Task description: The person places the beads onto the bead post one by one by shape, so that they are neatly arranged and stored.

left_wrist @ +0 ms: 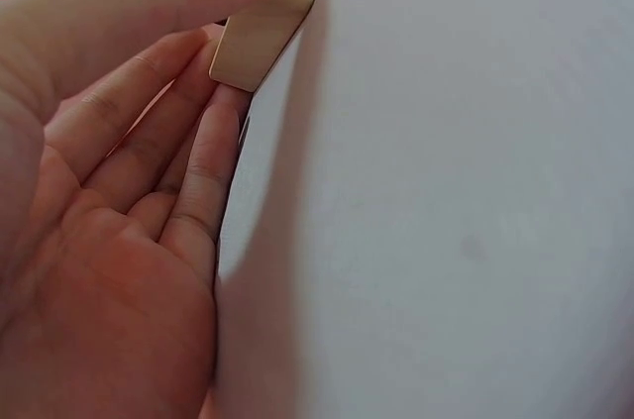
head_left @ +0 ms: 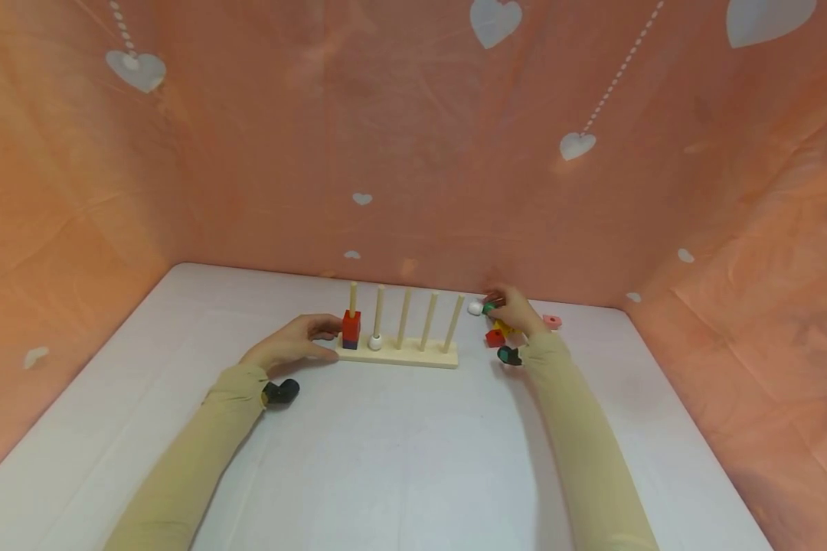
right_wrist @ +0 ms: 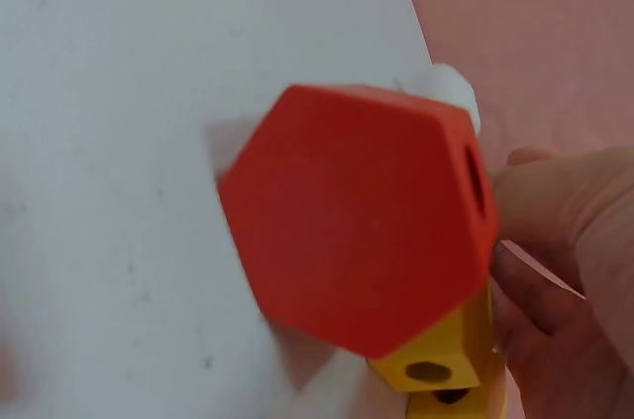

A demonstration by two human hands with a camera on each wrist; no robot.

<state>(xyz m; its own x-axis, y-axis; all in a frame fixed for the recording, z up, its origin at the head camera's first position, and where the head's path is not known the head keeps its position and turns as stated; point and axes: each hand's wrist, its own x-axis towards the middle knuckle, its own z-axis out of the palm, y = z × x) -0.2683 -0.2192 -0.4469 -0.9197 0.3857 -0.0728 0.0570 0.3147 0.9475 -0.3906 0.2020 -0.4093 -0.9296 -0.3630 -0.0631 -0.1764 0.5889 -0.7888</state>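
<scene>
Near the surface's (head_left: 386, 459) far edge, the left hand (head_left: 295, 339) grips the peg rack (head_left: 403, 356); the right hand (head_left: 517, 310) meets a green bead (head_left: 488, 308), hold undeterminable from here, apparently mid-pickup, next requiring a secure pinch.

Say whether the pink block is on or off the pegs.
Off: the pink block lies on the table, apart from the rack.

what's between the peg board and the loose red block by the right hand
Just bare white tabletop between the near right end of the peg board and the loose red block, as the head view shows.
</scene>
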